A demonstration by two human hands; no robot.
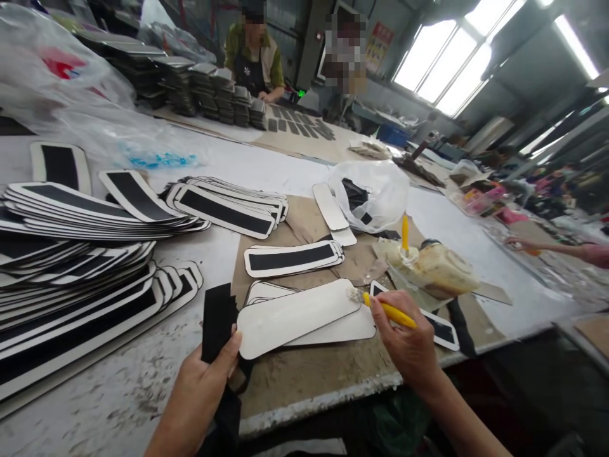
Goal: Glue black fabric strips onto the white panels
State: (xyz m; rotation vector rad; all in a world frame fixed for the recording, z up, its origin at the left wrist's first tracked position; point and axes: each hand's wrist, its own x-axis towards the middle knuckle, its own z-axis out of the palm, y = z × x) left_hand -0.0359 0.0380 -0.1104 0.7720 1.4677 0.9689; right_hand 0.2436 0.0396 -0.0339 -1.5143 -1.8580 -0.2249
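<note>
My right hand (404,333) is closed round the yellow handle of a glue brush (390,311). Its bristles touch the right end of a long white panel (299,317) with rounded corners. This panel lies over other white panels (333,330). At its left end my left hand (207,381) pinches a stack of black strips (217,320), thumb close by the panel's edge. Just behind lies a small pile of white panels with black strips on them (292,259). A similar panel (442,333) is partly hidden behind my right hand.
Large piles of strip-covered panels (95,304) fill the left side. A glue-stained container (442,270) with another yellow-handled brush (405,235) stands at the right, near a white plastic bag (380,190). Across the table a person (257,57) works beside stacked dark pieces (209,92).
</note>
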